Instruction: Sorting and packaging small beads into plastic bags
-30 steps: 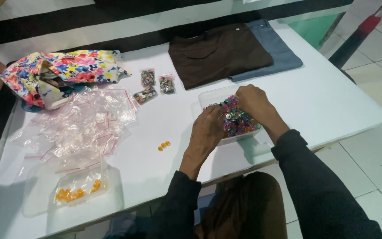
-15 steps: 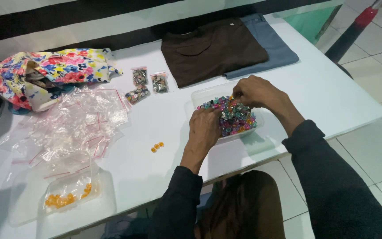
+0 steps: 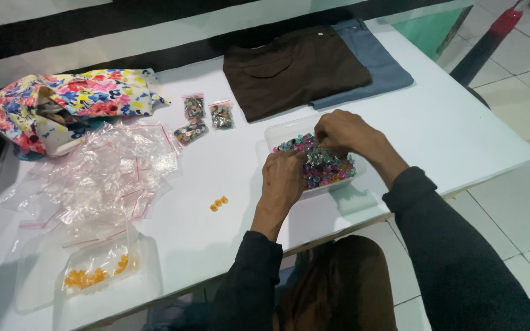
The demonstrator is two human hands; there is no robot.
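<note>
The fingers of the right hand are curled down and bunched together into the heap of small multicoloured beads, but whether they pinch any bead cannot be told. The left hand lies knuckles-up on the near-left part of the same heap, fingers bent inward and touching the beads; whether it grips anything is hidden. The beads fill a shallow clear plastic tray on the white table. Left of the tray, three orange beads lie loose on the tabletop, well apart from it. Further left is a pile of empty clear zip bags, and near the front edge a clear container of orange beads. Behind lie three small filled bags, a floral pouch and folded brown and blue garments.
</note>
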